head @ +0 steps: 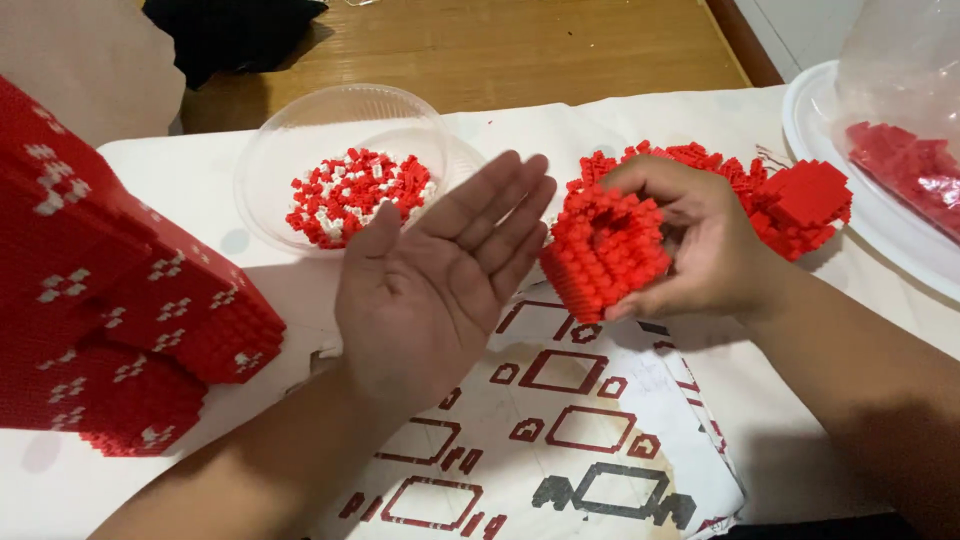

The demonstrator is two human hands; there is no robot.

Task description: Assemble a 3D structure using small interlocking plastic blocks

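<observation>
My right hand (700, 245) grips a chunky red assembly of tiny building bricks (603, 255), held just above the table. My left hand (435, 280) is open, palm up and empty, its fingertips close to the left side of that red assembly. Under both hands lies a printed instruction sheet (560, 430) with red and grey outline drawings. Behind the right hand sits a pile of built red brick pieces (795, 200).
A clear plastic bowl (300, 130) holds several loose red and white bricks (355, 195). A large red brick structure with white patterns (110, 300) fills the left. A white plate (860, 210) and a clear bag of red bricks (905, 165) sit at right.
</observation>
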